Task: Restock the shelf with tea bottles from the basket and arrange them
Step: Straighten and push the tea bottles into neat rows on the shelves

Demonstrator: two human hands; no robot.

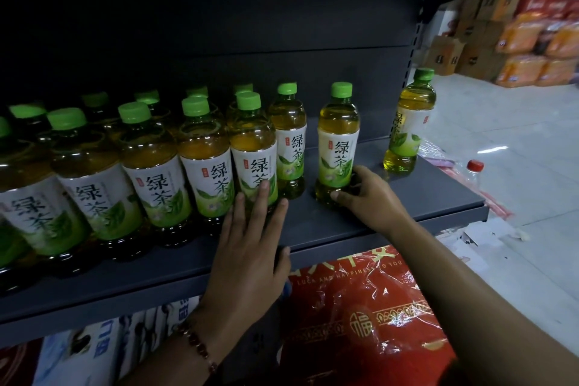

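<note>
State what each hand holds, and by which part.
The right hand grips the lone green-capped plastic tea bottle round its base. The left hand holds nothing; its straight fingers rest against a front-row bottle.

Left hand (250, 247) flat, right hand (368, 197) curled (firm grip).

Lighting: dim under the dark grey metal shelf (391, 222); far back panel near black. Daylight from the right; glare on the pale tiled floor (517, 141). Wide-angle bending at edges. Left green-capped tea bottles (94, 185) soft.
</note>
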